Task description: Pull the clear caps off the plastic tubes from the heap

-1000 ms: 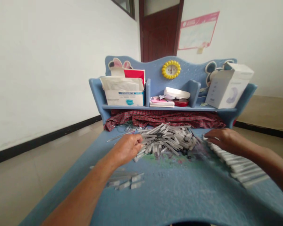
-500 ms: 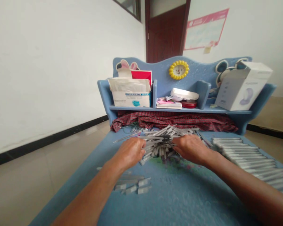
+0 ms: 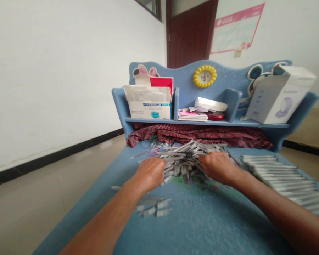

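A loose pile of pale, slender pen parts (image 3: 187, 166) lies toward the back of the blue table (image 3: 196, 226). At the pile's left edge is my left hand (image 3: 152, 173), its fingers curled shut; whatever they hold is hidden. My right hand (image 3: 218, 165) is closed at the right side of the pile, fingertips turned in among the pieces, and I cannot make out what it grips. Several short grey pieces like pen caps (image 3: 163, 212) lie in front of my left forearm. To the right, pens (image 3: 284, 180) lie side by side in a row.
Behind the pile, a red checked cloth (image 3: 202, 135) is bunched under the blue shelf (image 3: 218, 123). The shelf bears a mask box (image 3: 150, 109), papers (image 3: 192, 117), a red round tin (image 3: 216, 116) and a tall white box (image 3: 279, 101). A wall stands on the left.
The whole view has shifted slightly, so the shelf appears a little further right and higher. My left hand has turned a little, its thumb less visible; my right hand stays at the pile.
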Tool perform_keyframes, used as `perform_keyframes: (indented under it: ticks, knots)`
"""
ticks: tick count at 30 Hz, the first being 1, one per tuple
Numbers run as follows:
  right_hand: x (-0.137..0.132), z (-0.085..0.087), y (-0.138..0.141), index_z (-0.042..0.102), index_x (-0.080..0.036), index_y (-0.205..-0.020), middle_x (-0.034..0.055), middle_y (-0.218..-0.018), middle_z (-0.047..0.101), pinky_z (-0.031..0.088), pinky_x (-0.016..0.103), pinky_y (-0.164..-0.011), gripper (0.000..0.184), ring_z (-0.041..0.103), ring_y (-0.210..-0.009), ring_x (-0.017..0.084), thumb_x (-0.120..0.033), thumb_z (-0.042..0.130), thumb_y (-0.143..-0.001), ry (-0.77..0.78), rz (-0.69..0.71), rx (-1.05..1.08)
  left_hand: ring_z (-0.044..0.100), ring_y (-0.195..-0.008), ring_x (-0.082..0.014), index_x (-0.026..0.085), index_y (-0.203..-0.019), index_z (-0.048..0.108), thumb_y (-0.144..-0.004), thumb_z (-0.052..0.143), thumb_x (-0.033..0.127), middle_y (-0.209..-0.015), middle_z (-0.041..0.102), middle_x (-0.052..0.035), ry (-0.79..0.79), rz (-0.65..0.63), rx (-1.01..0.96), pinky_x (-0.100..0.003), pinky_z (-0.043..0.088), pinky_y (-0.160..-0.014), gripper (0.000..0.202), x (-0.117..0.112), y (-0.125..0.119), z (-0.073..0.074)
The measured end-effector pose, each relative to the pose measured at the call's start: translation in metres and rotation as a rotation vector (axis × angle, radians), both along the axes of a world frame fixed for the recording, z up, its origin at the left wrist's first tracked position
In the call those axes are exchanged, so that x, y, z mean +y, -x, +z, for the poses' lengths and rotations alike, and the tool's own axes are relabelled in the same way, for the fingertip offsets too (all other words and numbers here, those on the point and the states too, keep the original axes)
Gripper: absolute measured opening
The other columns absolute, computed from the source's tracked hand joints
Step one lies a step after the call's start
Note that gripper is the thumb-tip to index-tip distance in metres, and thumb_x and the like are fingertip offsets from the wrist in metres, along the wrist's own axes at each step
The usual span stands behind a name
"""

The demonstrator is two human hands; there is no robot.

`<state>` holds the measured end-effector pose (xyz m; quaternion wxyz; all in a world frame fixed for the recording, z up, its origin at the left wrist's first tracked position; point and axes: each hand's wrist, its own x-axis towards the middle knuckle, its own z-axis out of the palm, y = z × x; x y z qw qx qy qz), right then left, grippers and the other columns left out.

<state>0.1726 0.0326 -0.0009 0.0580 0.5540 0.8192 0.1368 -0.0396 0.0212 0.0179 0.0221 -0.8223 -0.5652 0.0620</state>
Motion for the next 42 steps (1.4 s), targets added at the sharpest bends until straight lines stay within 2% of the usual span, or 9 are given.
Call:
perform_keyframes:
  ticks: [4,10,15,24,33,42]
  knots:
    - [-0.008,0.018,-0.004,0.067,-0.013,-0.09,0.0201,-0.082,0.069,0.048,0.035,-0.065,0.031,0.067,-0.08,0.029,-0.02,0.037,-0.085,0.046,-0.019,-0.034,0.061,-0.071,-0.0226,0.017,-0.067,0.061,-0.072,0.053,0.016,-0.071,0.065,-0.0083,-0.005,-0.016,-0.057,-0.028,0.038,-0.059,0.01,0.002,0.006,-0.003]
    - [-0.019,0.043,-0.017,0.069,-0.015,-0.086,0.0193,-0.08,0.069,0.048,0.036,-0.063,0.028,0.067,-0.078,0.03,-0.018,0.041,-0.083,0.043,-0.042,-0.073,0.05,-0.057,-0.0139,0.019,-0.062,0.053,-0.069,0.05,0.015,-0.059,0.055,0.0009,-0.035,-0.066,-0.238,-0.024,0.026,-0.051,0.009,0.01,0.021,-0.007]
    - [-0.026,0.055,-0.027,0.069,-0.019,-0.081,0.014,-0.077,0.07,0.046,0.034,-0.06,0.024,0.067,-0.074,0.029,-0.021,0.045,-0.084,0.038,-0.044,-0.05,0.046,-0.053,-0.0116,0.018,-0.061,0.049,-0.068,0.049,0.014,-0.056,0.049,0.0029,-0.022,-0.077,-0.303,-0.024,0.022,-0.049,0.008,0.013,0.027,-0.004]
    - [-0.027,0.049,-0.019,0.067,-0.02,-0.083,0.0108,-0.075,0.07,0.041,0.03,-0.058,0.025,0.066,-0.071,0.025,-0.025,0.042,-0.086,0.03,0.028,-0.02,0.044,-0.055,-0.0119,0.018,-0.06,0.051,-0.068,0.051,0.016,-0.055,0.047,0.0036,0.023,-0.065,-0.35,-0.023,0.022,-0.05,0.008,0.011,0.032,0.008]
    - [-0.027,0.05,-0.017,0.066,-0.021,-0.082,0.0091,-0.073,0.069,0.035,0.027,-0.055,0.024,0.065,-0.069,0.023,-0.026,0.043,-0.086,0.033,0.017,-0.025,0.043,-0.054,-0.0118,0.017,-0.062,0.054,-0.068,0.052,0.018,-0.054,0.046,0.004,0.083,-0.095,-0.455,-0.022,0.023,-0.049,0.006,0.007,0.028,0.007]
    - [-0.028,0.048,-0.021,0.064,-0.021,-0.08,0.0066,-0.07,0.068,0.024,0.025,-0.051,0.023,0.061,-0.061,0.017,-0.026,0.042,-0.087,0.003,0.089,-0.027,0.041,-0.051,-0.0099,0.017,-0.06,0.052,-0.066,0.053,0.017,-0.052,0.043,0.0056,0.186,-0.141,-0.532,-0.021,0.025,-0.049,0.006,0.001,0.02,0.014]
